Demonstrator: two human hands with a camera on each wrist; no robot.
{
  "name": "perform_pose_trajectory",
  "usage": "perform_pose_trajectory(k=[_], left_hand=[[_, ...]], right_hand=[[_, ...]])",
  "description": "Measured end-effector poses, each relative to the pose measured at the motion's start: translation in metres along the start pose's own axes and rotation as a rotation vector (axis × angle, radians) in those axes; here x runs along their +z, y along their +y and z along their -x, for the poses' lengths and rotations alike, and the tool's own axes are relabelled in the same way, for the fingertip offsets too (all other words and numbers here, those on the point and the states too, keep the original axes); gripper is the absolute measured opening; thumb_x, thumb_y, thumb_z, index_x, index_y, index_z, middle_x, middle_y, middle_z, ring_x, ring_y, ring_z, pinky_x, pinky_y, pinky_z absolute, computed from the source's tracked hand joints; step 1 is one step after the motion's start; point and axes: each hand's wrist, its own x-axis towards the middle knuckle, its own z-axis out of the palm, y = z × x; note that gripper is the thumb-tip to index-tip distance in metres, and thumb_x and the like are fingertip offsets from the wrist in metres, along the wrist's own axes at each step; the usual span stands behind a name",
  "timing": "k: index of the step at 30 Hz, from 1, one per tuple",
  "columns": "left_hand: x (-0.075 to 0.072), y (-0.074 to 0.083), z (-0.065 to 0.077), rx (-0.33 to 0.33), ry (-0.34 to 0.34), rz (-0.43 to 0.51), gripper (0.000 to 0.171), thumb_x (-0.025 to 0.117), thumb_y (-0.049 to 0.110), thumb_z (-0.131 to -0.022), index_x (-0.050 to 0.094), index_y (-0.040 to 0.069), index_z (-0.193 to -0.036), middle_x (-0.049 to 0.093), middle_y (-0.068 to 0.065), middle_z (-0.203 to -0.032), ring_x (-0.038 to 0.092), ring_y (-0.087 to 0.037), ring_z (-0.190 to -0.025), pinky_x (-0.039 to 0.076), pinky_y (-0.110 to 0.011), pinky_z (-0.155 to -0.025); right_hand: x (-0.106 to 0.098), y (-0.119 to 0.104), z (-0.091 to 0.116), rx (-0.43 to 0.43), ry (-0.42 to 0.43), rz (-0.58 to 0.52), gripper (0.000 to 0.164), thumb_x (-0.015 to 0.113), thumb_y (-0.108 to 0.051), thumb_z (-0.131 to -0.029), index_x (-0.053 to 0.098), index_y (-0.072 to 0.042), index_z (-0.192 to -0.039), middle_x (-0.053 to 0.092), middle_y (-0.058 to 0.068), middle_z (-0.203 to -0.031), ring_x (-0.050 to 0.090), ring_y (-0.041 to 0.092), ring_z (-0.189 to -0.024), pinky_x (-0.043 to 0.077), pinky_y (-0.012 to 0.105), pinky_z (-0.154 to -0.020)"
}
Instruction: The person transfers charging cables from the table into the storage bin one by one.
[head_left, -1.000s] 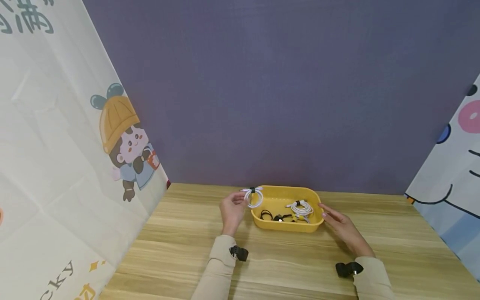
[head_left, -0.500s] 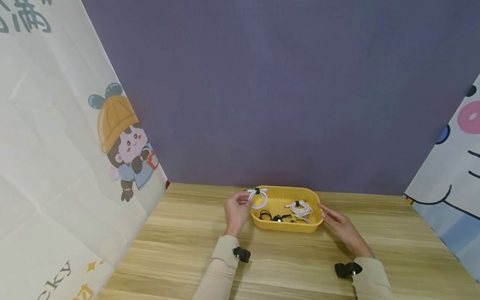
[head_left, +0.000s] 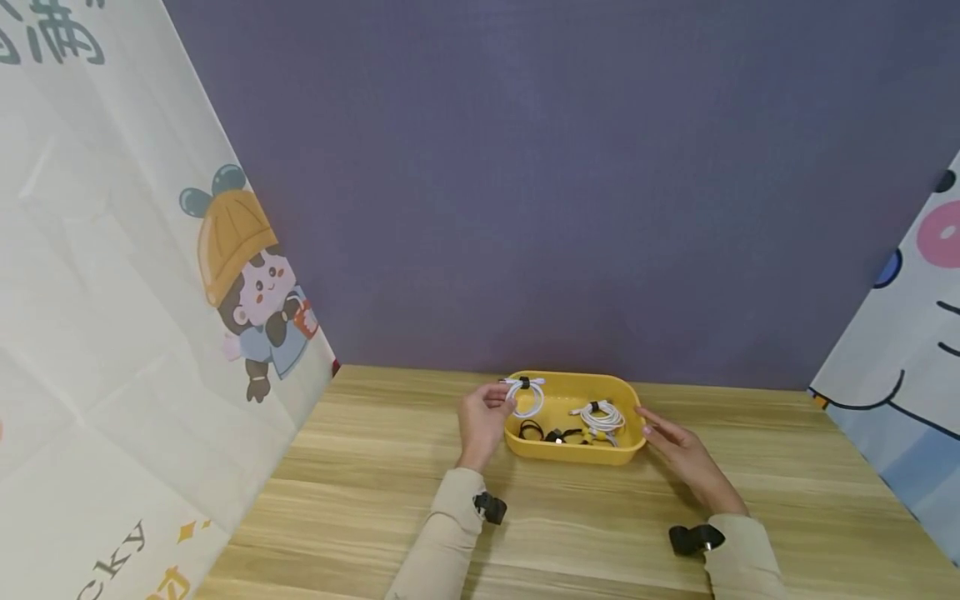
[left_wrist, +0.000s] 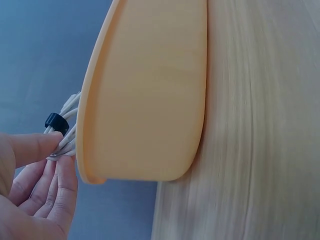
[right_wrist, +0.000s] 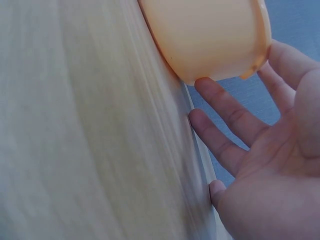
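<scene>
A coiled white cable (head_left: 542,402) with a black strap is pinched between the thumb and fingers of my left hand (head_left: 483,425). It is held over the left end of a yellow plastic basket (head_left: 570,452). In the left wrist view, the cable's strands (left_wrist: 70,107) are partly behind the basket rim. At the basket's right end is my right hand (head_left: 686,458), its fingers extended and touching the outer wall. Inside lie another coiled white cable (head_left: 606,418) with a black strap, black cables (head_left: 557,436) and something yellow and grey beneath the white coil.
The basket stands on a wood-grain table (head_left: 585,533), near its back edge. A plain purple-grey wall (head_left: 570,208) rises right behind. Printed white panels flank the table, with a cartoon figure (head_left: 251,283) on the left one.
My left hand has moved to the right, carrying the coiled white cable from the basket's left rim to over its inside. The right hand stays at the right end.
</scene>
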Motion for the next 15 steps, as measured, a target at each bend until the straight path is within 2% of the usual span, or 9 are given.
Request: perform_pose_trajectory(k=[5, 7, 15], left_hand=[[0.007, 0.001, -0.001, -0.004, -0.030, -0.038, 0.018, 0.080, -0.001, -0.083, 0.078, 0.006, -0.099, 0.075, -0.007, -0.088, 0.066, -0.011, -0.078, 0.057, -0.022, -0.071], [0.009, 0.002, -0.001, 0.002, -0.045, -0.049, 0.018, 0.080, -0.002, -0.083, 0.078, 0.006, -0.100, 0.075, -0.006, -0.088, 0.066, -0.011, -0.077, 0.057, -0.022, -0.071], [0.018, 0.003, -0.002, 0.059, -0.078, -0.112, 0.015, 0.080, -0.002, -0.084, 0.077, 0.006, -0.097, 0.075, -0.004, -0.086, 0.065, -0.009, -0.075, 0.057, -0.020, -0.068]], right_hand=[[0.002, 0.000, 0.000, 0.005, 0.002, -0.020, 0.063, 0.048, -0.049, -0.107, 0.034, -0.019, -0.161, 0.028, 0.015, -0.168, 0.028, 0.045, -0.152, 0.035, 0.058, -0.118], [0.003, 0.000, 0.001, 0.010, 0.002, -0.032, 0.064, 0.048, -0.048, -0.107, 0.034, -0.018, -0.161, 0.027, 0.016, -0.168, 0.026, 0.046, -0.152, 0.031, 0.063, -0.119], [0.004, -0.001, 0.000, 0.013, 0.009, -0.045, 0.063, 0.049, -0.046, -0.107, 0.035, -0.017, -0.161, 0.026, 0.016, -0.168, 0.024, 0.046, -0.153, 0.028, 0.065, -0.119]])
